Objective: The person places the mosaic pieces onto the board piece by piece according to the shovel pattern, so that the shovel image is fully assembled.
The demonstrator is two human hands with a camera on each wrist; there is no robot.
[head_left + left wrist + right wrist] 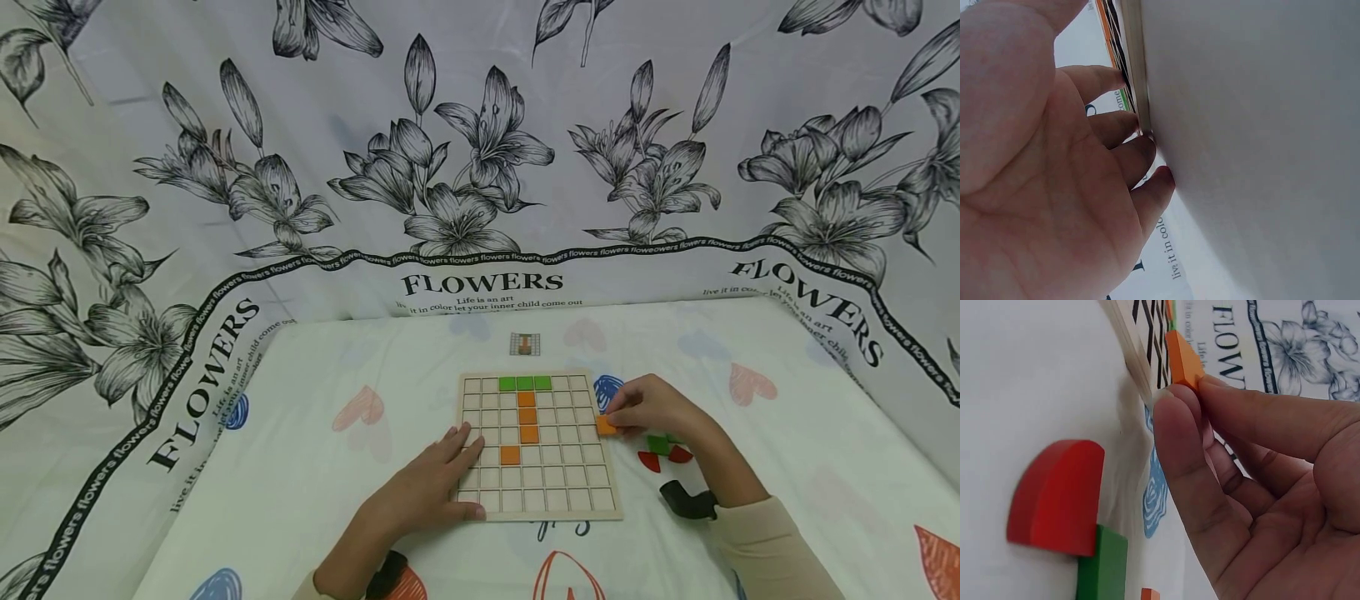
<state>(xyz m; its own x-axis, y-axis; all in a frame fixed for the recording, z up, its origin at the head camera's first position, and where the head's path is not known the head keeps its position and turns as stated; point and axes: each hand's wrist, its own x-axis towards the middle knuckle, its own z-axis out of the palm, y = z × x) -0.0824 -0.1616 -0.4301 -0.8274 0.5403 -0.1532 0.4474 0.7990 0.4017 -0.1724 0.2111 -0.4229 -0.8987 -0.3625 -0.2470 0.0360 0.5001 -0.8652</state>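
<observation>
A square wooden grid board lies on the cloth, with a row of green blocks at its top and a column of orange blocks below. One more orange block sits lower and one column left. My left hand rests on the board's left edge, its fingers spread; the left wrist view shows fingertips at the board's side. Between thumb and fingertips my right hand pinches an orange block, held at the board's right edge. Under that wrist lie red quarter-round blocks and green blocks.
Behind the board lies a small printed pattern card. A heart-printed white cloth covers the table, and a flower-printed curtain rises at the back. Black wrist straps sit on both wrists.
</observation>
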